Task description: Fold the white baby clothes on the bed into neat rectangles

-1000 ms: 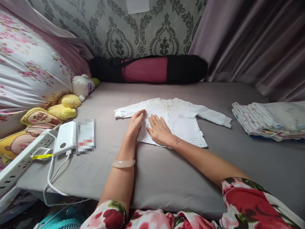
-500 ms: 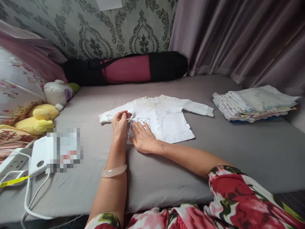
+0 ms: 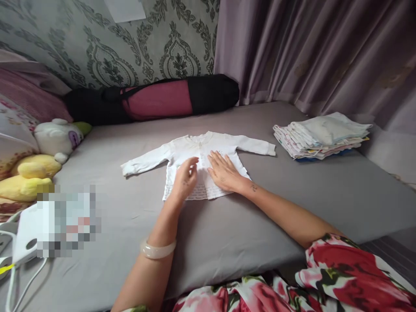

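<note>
Spreading looks mostly done: shirt (image 3: 202, 184) flat, sleeves out, still unfolded; folded stack (image 3: 321, 136) sits beyond the right hand (image 3: 225, 172). Shirt lies under and between the hands; right one flat on its front, left hand (image 3: 186, 177) apart, curled over it, can't tell if gripping

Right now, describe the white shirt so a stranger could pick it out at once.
Across the grey sheet, find the long black-and-maroon bag at the back. In front of it, left of the folded stack, lies the white shirt. Unlike that stack, it is spread flat, both sleeves stretched sideways.
</note>
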Action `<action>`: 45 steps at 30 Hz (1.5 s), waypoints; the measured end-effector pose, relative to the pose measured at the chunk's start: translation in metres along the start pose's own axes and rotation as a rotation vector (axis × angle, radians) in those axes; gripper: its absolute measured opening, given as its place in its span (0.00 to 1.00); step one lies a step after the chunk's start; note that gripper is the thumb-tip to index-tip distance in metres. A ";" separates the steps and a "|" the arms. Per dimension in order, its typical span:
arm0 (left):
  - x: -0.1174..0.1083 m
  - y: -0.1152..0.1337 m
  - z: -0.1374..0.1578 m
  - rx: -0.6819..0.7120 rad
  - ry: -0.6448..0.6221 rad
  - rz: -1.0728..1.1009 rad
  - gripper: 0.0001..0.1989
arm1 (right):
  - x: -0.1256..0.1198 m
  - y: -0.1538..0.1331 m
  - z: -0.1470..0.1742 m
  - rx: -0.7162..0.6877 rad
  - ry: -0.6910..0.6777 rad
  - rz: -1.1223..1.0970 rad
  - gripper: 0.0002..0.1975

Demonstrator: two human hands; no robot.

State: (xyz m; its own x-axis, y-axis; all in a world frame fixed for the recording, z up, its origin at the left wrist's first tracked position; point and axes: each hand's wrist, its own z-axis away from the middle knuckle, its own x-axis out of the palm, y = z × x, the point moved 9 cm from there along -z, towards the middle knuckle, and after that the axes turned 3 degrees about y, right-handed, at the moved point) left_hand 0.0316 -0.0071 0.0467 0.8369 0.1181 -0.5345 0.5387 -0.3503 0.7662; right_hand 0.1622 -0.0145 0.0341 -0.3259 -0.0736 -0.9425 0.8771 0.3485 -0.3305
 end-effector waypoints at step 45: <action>0.162 0.005 -0.113 0.236 -0.422 -0.517 0.24 | -0.072 0.221 0.053 0.786 0.506 0.217 0.22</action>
State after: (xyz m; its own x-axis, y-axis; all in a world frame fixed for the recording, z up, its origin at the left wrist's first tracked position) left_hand 0.1803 0.1151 0.0040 0.3451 -0.0296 -0.9381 0.7817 -0.5441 0.3047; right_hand 0.3985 0.0184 0.0260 -0.0811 0.3951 -0.9150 0.8621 -0.4329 -0.2633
